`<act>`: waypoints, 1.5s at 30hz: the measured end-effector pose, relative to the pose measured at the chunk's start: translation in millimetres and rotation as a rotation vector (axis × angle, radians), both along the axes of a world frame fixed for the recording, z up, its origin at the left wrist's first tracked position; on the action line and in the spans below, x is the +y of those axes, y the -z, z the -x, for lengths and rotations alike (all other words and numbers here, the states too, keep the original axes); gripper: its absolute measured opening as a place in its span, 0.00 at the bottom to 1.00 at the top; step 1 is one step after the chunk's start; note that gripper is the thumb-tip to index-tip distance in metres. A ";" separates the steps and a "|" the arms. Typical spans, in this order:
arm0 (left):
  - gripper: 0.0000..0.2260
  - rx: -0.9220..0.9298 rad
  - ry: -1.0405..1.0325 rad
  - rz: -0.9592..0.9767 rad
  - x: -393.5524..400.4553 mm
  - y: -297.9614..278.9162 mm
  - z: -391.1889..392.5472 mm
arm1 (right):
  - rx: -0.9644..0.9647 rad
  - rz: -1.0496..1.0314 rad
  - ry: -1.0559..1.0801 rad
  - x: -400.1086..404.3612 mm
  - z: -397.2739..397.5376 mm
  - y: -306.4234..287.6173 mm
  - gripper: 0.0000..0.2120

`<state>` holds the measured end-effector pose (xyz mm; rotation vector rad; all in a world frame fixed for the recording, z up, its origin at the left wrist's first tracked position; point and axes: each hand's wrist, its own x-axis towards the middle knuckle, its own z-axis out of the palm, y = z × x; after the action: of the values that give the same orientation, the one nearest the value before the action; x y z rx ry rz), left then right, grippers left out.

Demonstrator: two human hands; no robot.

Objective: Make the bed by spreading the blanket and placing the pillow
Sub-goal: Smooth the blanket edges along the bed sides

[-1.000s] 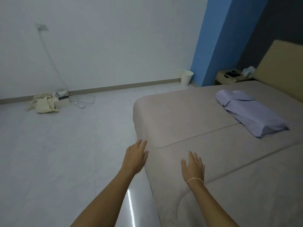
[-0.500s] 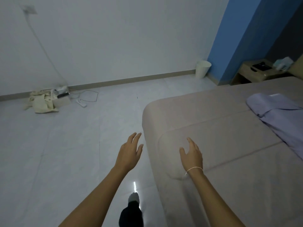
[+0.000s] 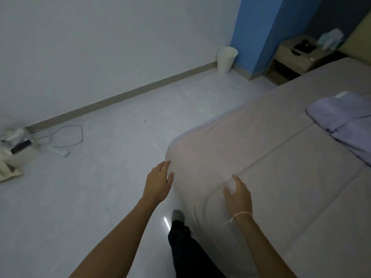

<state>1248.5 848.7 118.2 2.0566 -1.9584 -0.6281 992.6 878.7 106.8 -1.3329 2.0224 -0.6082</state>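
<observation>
The blanket [image 3: 281,177] is a smooth beige cover lying flat over the bed, with straight fold seams crossing it and its corner draped over the mattress edge. On the blanket, toward the headboard end, rests one pale lavender pillow [image 3: 345,123]. One blanket, one pillow, two hands. The left hand [image 3: 158,182] hovers at the blanket's draped corner, fingers loosely spread, tips at the fabric, gripping nothing. The right hand [image 3: 239,194] is above the blanket near a seam, fingers relaxed and parted; contact cannot be told.
</observation>
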 end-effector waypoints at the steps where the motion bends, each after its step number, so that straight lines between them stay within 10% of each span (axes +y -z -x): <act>1: 0.22 -0.002 0.026 -0.017 -24.5 10.4 -4.1 | 0.009 -0.025 0.019 -19.4 -6.2 11.2 0.26; 22: 0.15 -0.066 0.011 -0.060 -337.6 306.5 -31.9 | 0.575 -0.281 0.045 -283.3 -64.2 293.7 0.29; 34: 0.23 -0.293 0.170 0.020 -344.7 329.2 -65.1 | 0.547 -0.240 0.039 -279.8 -88.7 299.3 0.30; 45: 0.18 0.055 0.341 0.291 -426.5 287.9 17.3 | 0.564 -0.182 0.416 -297.3 25.2 305.9 0.30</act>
<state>1231.2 422.2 -169.7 1.5373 -2.2353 -0.4243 967.4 581.4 -199.2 -1.0542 2.7754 -0.2170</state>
